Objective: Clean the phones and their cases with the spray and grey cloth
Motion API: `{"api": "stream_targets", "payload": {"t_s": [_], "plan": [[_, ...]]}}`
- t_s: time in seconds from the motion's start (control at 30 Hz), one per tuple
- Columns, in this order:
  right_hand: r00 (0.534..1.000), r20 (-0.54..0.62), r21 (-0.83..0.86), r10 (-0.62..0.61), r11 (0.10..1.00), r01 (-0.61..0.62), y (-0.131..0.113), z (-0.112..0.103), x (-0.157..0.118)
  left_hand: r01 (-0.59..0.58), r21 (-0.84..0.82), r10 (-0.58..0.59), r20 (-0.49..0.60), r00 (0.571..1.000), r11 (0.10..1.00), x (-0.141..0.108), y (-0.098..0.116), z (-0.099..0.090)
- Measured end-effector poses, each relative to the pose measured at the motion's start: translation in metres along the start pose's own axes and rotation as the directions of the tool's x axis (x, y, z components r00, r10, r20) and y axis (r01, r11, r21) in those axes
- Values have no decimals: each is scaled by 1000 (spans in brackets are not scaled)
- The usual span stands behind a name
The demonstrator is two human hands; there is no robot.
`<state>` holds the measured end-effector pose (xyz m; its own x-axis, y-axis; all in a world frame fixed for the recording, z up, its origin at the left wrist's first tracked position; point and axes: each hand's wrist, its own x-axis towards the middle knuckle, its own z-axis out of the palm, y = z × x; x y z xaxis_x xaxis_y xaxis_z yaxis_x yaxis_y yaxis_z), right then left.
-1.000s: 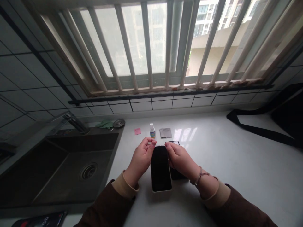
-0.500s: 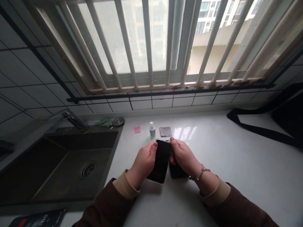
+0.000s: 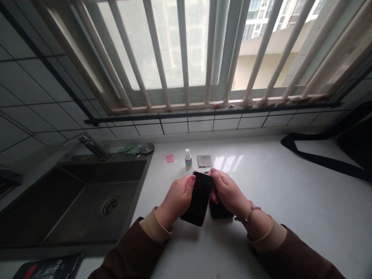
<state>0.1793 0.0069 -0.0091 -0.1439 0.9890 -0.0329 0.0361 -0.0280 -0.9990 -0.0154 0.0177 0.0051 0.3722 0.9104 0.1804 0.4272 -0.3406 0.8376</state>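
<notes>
Phone point(image 3: 200, 199), left hand point(image 3: 178, 195) clasping edge, right hand point(image 3: 227, 190) pinching corner, dark slab point(image 3: 220, 211) partly covered

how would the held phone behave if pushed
The phone is probably stiff: its edges look straight between the left hand and right hand. Its smooth dark face may be slippery, and its broad, flat shape suggests sliding rather than rolling.

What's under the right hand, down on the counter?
A dark, flat object lies on the counter there, its near end showing. The right hand and the held phone hide much of its far part, so I can't tell what's on that.
</notes>
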Motion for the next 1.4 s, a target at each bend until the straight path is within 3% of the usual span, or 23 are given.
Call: {"api": "stream_targets", "payload": {"t_s": [0.27,0.53,0.77,1.03,1.4], "plan": [[1000,-8,-33,25,999,-25,0,1,2,-2,11,2,-1,1000,1000,-1,1,1],[999,-36,-56,27,998,-28,2,2,2,133,-242,-152,-61,986,961,-4,-3,16],[998,-60,-91,30,995,-35,5,1,2,85,-51,-91,-122,988,995,-7,3,16],[991,43,285,125,949,-132,0,5,2,22,41,-19,-84,996,999,-10,8,14],[968,216,458,127,862,-215,2,0,1,32,-60,-34,-27,999,998,-8,5,8]]}}
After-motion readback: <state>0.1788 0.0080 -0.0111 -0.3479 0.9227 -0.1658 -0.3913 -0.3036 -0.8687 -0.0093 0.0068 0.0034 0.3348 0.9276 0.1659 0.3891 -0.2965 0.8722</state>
